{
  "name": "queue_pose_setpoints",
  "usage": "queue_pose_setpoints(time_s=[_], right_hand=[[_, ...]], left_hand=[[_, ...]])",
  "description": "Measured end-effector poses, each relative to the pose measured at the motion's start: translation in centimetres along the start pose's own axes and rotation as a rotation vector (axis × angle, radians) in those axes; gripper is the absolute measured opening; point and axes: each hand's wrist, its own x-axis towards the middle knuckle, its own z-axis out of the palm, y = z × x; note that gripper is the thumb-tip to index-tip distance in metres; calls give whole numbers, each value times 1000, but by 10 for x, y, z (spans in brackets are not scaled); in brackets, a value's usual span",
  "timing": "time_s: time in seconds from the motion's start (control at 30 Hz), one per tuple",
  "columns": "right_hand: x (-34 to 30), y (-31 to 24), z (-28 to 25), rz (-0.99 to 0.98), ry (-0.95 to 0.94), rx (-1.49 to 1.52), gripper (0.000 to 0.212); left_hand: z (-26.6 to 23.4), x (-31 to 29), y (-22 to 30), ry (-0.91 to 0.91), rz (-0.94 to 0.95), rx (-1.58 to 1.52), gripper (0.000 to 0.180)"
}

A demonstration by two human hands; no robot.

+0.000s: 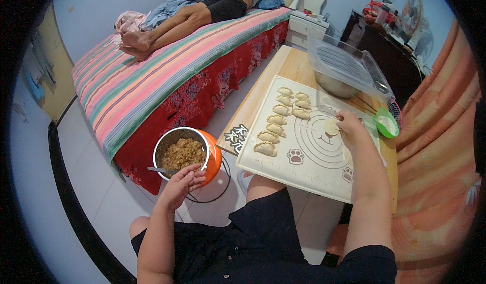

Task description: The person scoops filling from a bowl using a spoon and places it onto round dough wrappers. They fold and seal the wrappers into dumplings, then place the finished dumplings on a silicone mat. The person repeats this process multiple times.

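My right hand [350, 124] pinches the edge of a round, pale dumpling wrapper [331, 126] over the white silicone mat [324, 170]. Left of it, folded dumplings [276, 129] lie on the mat in two columns. My left hand [185, 184] is open and holds nothing, its fingers stretched out beside the near rim of a metal pot [158, 145]. Brown minced filling [181, 153] fills much of that pot. A spoon handle [161, 170] sticks out over its near left rim.
Under the mat stands a wooden table [296, 61]. On it are a clear plastic bin [349, 58] above a metal bowl, and a green bowl of white flour [388, 123]. The pot rests on an orange stool [214, 155]. Beyond, a person [187, 23] lies on a striped bed [152, 76].
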Motion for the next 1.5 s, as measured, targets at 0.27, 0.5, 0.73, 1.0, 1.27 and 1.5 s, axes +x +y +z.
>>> queue_pose_setpoints(time_s=[0.27, 0.5, 0.73, 1.0, 1.27, 1.5], right_hand=[[-16, -23, -6, 109, 149, 300, 17], [-49, -81, -21, 136, 251, 758, 19], [-56, -54, -4, -78, 311, 320, 22], [-109, -77, 8, 255, -44, 979, 26], [-147, -72, 25, -322, 149, 184, 27], [-165, -99, 23, -371, 210, -30, 17]], left_hand=[[-3, -7, -3, 43, 18, -8, 40], [6, -18, 4, 36, 46, 14, 42], [12, -20, 4, 2, 53, 19, 40], [6, -19, 2, 21, 38, 14, 37], [9, -15, -5, 27, 16, 79, 37], [15, -11, -8, 57, -18, 104, 36]])
